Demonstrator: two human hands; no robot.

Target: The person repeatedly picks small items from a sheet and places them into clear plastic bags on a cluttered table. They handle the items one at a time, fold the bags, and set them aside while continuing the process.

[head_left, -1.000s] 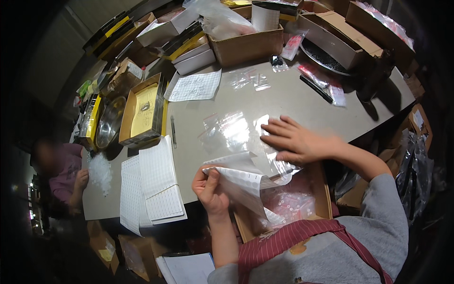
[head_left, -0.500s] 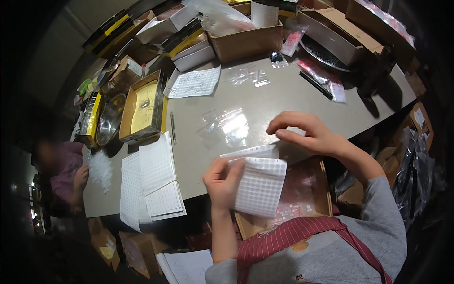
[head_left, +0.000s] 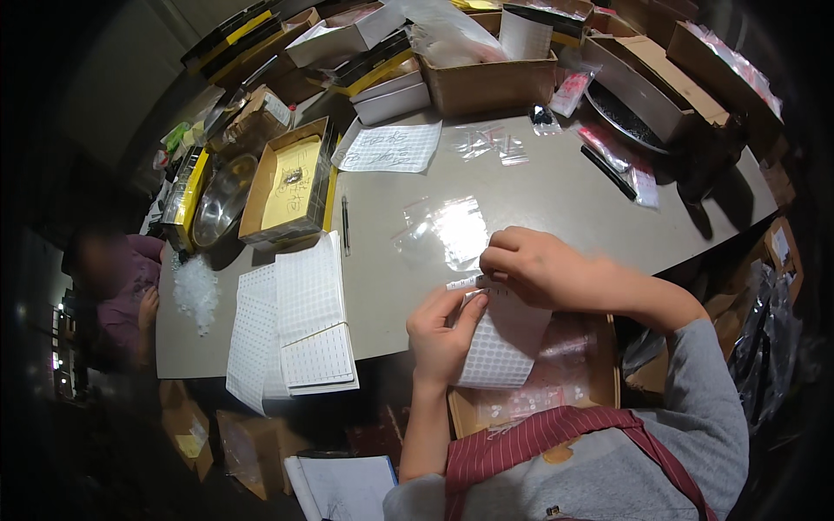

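Our left hand [head_left: 441,334]'s pinching a lettered sheet [head_left: 499,346] over the table edge [head_left: 382,346], right hand [head_left: 530,267] narrowed there, grip unclear, decent room plus handwritten paper [head_left: 391,149] ahead.

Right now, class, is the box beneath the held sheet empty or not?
Not empty: past the sheet, clear plastic and small white pieces show inside the box.

We are seeing open tabletop [head_left: 556,204] between the right hand [head_left: 524,260] and the black marker [head_left: 608,172], with clear bags [head_left: 459,227] lying left and a brown carton [head_left: 495,87] blocking beyond.
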